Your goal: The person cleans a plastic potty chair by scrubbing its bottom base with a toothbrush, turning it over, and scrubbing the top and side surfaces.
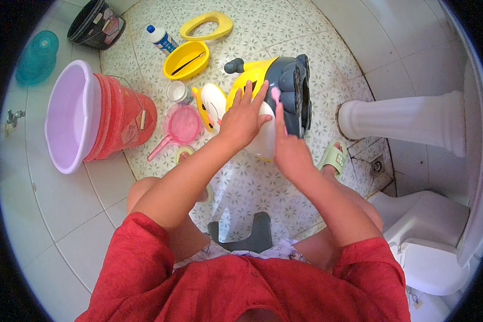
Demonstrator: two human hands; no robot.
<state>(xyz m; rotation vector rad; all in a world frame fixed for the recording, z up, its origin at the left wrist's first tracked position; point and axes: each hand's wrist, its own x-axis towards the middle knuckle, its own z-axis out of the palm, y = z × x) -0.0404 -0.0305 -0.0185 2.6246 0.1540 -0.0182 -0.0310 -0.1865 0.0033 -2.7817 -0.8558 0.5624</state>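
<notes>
A yellow, white and dark grey plastic figure, apparently a child's potty with a cartoon face, lies on its side on the tiled floor between my feet. Across its yellow and white body my left hand rests with fingers spread. My right hand is closed round a slim pink toothbrush, its index finger stretched along the handle. The brush head touches the dark grey part near the figure's base. Most of the handle is hidden by the hand.
Left stand a red bucket and a lilac basin. Near the figure are a pink dipper, a clear jar, a yellow bowl holding a black brush, a bottle and a yellow ring. Right is a white pedestal.
</notes>
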